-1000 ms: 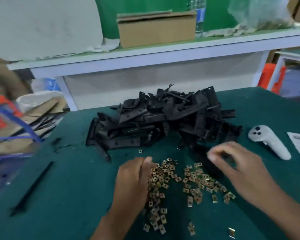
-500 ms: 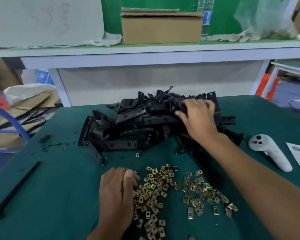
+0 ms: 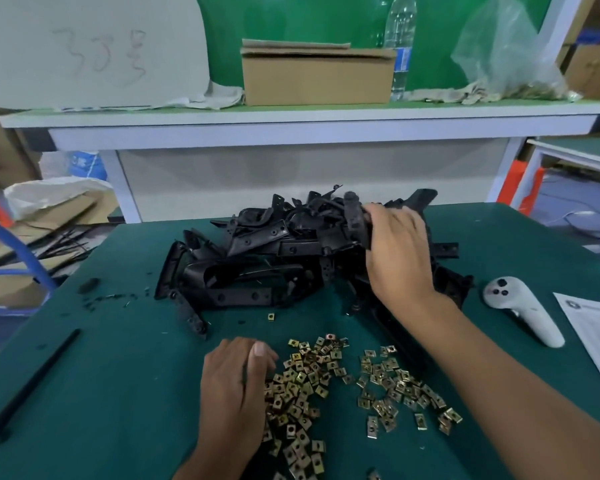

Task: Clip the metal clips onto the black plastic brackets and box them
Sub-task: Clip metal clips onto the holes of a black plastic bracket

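- Green matting covers the table (image 3: 101, 393), and a heap of black plastic brackets (image 3: 257, 261) sits toward its far middle.
- Brass-coloured metal clips (image 3: 312, 382) lie scattered on the near middle of the mat, in a dense drift on the left and a looser patch on the right; one stray clip (image 3: 271, 317) lies apart, just near the heap's near edge.
- The right hand (image 3: 399, 258) reaches over the right side of the heap, fingers curled round one bracket (image 3: 355, 220) that it grips, tilted up above the pile.
- The left hand (image 3: 236, 382) rests at the left edge of the clip drift, fingers curled under with the thumb on top; whether it pinches a clip cannot be told.
- A white handheld controller (image 3: 523, 310) lies on the mat to the right of the heap, with a printed sheet of paper (image 3: 596, 337) at the right edge beside it.
- A long black strip (image 3: 32, 386) lies on the near left of the mat.
- On the white shelf (image 3: 291, 116) beyond the table stand a cardboard box (image 3: 316, 77), a clear water bottle (image 3: 399, 46) just right of it, and a crumpled clear plastic bag (image 3: 506, 53) further right.
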Motion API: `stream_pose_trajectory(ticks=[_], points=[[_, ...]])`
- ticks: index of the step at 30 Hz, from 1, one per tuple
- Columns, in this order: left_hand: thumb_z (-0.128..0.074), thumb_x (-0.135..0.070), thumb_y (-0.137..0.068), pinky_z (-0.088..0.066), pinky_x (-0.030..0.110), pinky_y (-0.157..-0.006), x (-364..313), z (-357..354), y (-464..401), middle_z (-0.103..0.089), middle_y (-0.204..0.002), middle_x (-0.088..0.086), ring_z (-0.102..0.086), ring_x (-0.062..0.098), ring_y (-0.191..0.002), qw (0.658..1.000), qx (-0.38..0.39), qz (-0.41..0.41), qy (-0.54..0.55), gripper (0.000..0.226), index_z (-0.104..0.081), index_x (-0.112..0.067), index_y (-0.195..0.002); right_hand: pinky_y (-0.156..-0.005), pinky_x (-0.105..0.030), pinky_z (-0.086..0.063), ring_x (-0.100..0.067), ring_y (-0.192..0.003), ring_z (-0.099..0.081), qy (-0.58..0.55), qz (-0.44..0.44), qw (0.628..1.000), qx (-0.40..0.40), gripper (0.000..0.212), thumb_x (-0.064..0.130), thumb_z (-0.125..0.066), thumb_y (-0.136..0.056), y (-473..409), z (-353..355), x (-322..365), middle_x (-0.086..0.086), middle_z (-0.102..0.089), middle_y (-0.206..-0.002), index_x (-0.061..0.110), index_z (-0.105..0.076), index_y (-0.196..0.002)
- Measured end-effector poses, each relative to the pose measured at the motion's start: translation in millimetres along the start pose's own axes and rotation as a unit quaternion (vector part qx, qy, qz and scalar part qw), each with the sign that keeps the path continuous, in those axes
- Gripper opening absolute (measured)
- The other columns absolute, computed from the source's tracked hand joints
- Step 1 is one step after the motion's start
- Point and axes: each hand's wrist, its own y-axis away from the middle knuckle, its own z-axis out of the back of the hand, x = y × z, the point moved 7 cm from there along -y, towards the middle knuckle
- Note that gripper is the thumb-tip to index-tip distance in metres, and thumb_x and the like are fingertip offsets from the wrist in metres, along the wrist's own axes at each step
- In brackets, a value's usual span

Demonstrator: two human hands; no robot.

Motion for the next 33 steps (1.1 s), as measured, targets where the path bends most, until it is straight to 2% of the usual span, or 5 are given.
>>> stream_pose_trajectory(ticks=[5, 13, 18, 28, 33], points=[[-0.054, -0.073, -0.088, -0.047, 0.02, -0.095, -13.4, -13.5, 9.3, -0.061, -0.133, -0.015, -0.058, 0.006, -0.123, 0.97, 0.114, 0.045, 0.211, 0.061, -0.053, -0.035, -0.136, -0.102, -0.043, -0.028, -0.024, -0.099, -0.061, -0.104, 0.108, 0.988, 0.047, 0.052, 0.007, -0.072, -0.078, 96.2, 28.8, 89.6, -0.003, -0.063, -0.106, 0.004, -0.056, -0.127], [-0.067, -0.024, -0.091, -0.063, 0.033, -0.076, 43.8, 1.6, -2.2, -0.079, -0.098, 0.003, -0.074, 0.016, -0.079, 0.853, -0.038, 0.332, 0.4, 0.016, -0.08, -0.016, -0.099, -0.109, -0.02, -0.031, -0.006, -0.127, -0.037, -0.261, 0.069, 0.956, 0.118, 0.044, 0.033, -0.057, -0.098, 128.2, 27.4, 66.9, 0.014, -0.044, -0.133, 0.027, -0.045, -0.14], [-0.077, -0.039, -0.073, -0.051, 0.037, -0.088, 48.3, -0.8, -7.1, -0.078, -0.108, 0.007, -0.071, 0.02, -0.109, 0.862, 0.014, 0.307, 0.403, 0.041, -0.075, -0.015, -0.106, -0.105, -0.026, -0.032, -0.001, -0.117, -0.031, -0.221, 0.041, 0.904, 0.364, 0.059, 0.059, -0.061, -0.094, 142.8, -42.7, 14.5, 0.024, -0.041, -0.125, 0.043, -0.039, -0.146], [-0.072, -0.04, -0.094, -0.059, 0.036, -0.082, 8.1, -47.0, 25.4, -0.071, -0.103, 0.026, -0.071, 0.039, -0.096, 0.799, 0.254, 0.282, 0.467, 0.03, -0.064, -0.013, -0.104, -0.087, -0.023, -0.032, 0.0, -0.099, -0.042, -0.226, 0.104, 0.927, 0.279, 0.015, 0.036, -0.066, -0.096, 144.1, -48.1, 18.9, 0.025, -0.047, -0.103, 0.043, -0.058, -0.107], [-0.075, -0.053, -0.087, -0.056, 0.038, -0.084, 2.1, -50.9, 28.1, -0.071, -0.102, 0.012, -0.068, 0.033, -0.098, 0.851, 0.274, 0.237, 0.38, 0.044, -0.068, -0.016, -0.11, -0.075, -0.02, -0.046, -0.003, -0.09, -0.063, -0.395, 0.018, 0.892, 0.219, 0.002, 0.029, -0.065, -0.1, 129.5, -34.2, 12.2, 0.017, -0.066, -0.094, 0.031, -0.066, -0.1]])
